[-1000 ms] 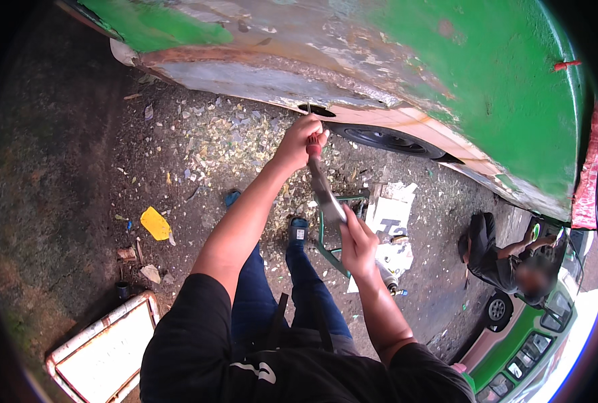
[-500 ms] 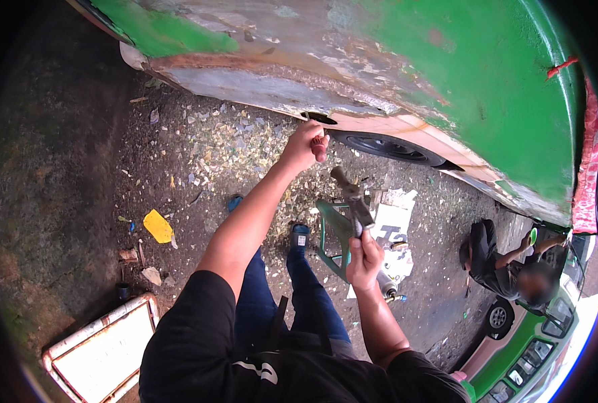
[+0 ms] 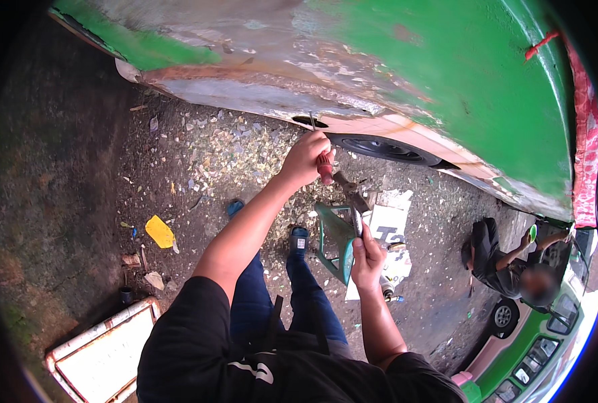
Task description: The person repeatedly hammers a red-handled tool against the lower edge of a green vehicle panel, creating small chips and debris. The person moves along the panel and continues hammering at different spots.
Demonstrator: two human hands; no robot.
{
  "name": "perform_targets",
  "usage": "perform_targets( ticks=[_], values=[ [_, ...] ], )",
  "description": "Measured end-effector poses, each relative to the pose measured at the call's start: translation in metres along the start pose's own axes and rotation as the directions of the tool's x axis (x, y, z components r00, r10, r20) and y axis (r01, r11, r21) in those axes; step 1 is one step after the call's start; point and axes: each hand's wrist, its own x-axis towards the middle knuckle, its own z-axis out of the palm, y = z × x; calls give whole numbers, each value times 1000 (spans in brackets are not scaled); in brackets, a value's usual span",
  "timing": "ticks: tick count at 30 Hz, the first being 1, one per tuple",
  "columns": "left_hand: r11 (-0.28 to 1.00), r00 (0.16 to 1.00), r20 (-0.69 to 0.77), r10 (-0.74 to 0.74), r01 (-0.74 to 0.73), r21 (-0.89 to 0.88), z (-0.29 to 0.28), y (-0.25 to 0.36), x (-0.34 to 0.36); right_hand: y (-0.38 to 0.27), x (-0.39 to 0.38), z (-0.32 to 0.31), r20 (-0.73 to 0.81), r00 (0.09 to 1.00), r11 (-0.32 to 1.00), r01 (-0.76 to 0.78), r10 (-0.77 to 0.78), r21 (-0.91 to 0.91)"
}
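Note:
My left hand (image 3: 304, 160) is wrapped round a red-handled screwdriver (image 3: 325, 170). Its thin metal shaft points up at a dark opening (image 3: 307, 122) in the lower edge of the vehicle's body panel (image 3: 245, 94), which is scraped and part green; whether the tip touches metal I cannot tell. My right hand (image 3: 368, 260) grips a hammer (image 3: 356, 200) by its handle. The hammer's head is right beside the butt of the screwdriver, touching it or very close.
A wheel (image 3: 386, 149) sits under the panel. Paint flakes litter the ground. Near my legs are a green stool (image 3: 342, 258) and a white printed sheet (image 3: 396, 218). A white rusty-framed panel (image 3: 101, 356) lies lower left. Another person (image 3: 507, 265) crouches at right by a green vehicle (image 3: 530, 356).
The screwdriver and my left hand have shifted slightly right and down, showing more shaft. The hammer's head has come up against or close to the screwdriver's handle.

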Motion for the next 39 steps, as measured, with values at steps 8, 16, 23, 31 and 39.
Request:
perform_targets(
  ticks=[8, 16, 23, 31, 39],
  values=[
    [998, 997, 50, -53, 54, -15, 0, 3, 5, 3, -3, -5, -39, 999, 999, 25, -24, 36],
    [996, 998, 60, -5, 0, 85, 9, 8, 10, -1, 23, 10, -64, 991, 992, 114, -118, -56],
    [987, 989, 27, -147, 148, -60, 6, 18, 31, 9, 5, -9, -226, 950, 973, 229, -217, 26],
    [979, 982, 41, -186, 189, -82, 8, 11, 43, -8, -8, -3, -230, 971, 945, 131, -62, 300],
    [974, 983, -19, -182, 177, -138, 8, -19, 27, -30, 16, 2, -133, 990, 989, -27, 47, 146]
  ],
)
